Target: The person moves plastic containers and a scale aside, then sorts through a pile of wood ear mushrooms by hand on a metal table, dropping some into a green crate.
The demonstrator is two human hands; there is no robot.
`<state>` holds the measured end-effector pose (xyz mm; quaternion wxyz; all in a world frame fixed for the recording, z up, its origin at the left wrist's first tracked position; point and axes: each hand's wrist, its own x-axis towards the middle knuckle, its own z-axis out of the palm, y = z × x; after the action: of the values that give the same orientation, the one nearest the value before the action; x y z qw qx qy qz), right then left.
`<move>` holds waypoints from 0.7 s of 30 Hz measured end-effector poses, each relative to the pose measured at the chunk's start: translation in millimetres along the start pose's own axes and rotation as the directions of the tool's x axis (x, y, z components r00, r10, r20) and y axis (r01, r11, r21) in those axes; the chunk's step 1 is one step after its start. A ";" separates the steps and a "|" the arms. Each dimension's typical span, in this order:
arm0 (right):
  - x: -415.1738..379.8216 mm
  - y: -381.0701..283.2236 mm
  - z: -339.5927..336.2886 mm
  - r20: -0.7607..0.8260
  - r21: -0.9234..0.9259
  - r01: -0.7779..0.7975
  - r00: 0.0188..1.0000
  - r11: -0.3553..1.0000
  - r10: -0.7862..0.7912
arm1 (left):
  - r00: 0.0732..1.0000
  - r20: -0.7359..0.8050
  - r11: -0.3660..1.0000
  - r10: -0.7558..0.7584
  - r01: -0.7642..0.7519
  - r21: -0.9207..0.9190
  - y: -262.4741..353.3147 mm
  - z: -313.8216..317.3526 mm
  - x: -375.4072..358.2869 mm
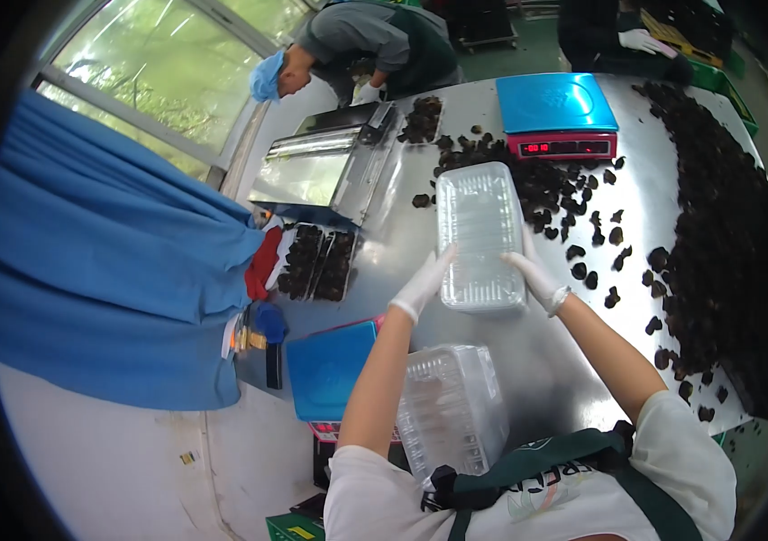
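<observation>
1. Clear, ribbed, rectangular plastic tray stack (481,221): over the shiny metal tabletop (546,352), near the loose dark shrivelled pieces (546,185). Contact with the table below: can't tell.
2. White-gloved left hand (423,281): gripping one long side, thumb up on the near part of the rim. White-gloved right hand (535,275): same grip on the opposite side. Hands apart, stack between them.
3. Handling, my read: light, thin-walled, springy. Ribs add some stiffness, but walls should dent or crack if squeezed hard. Smooth plastic, so likely slippery under gloves; nested trays may cling or slide.
4. Best hold: both long rims near mid-length, light pressure, fingers supporting below.
5. Second clear plastic tray stack (443,397): near the torso, partly behind the left forearm.
6. Hard to make out: fingers under the held stack, tray count, which way up they sit. Glare washes out ribs.
7. Blue-topped red scale (557,104): display lit, digits small. Other blue-topped scale (334,370): partly covered by the left arm. Large dark heap (736,243): right side lost in shadow.
</observation>
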<state>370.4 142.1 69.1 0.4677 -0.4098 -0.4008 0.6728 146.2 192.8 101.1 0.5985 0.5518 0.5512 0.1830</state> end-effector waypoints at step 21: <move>178.3 47.1 147.6 0.081 0.028 -0.090 0.993 0.996 0.087 | 0.796 -0.591 0.973 -0.129 -0.014 -0.231 -121.0 115.2 -322.2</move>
<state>179.1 278.6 44.7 0.4276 -0.3925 -0.3899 0.7149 93.6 -165.8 119.3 0.4556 0.3771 0.7052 0.3910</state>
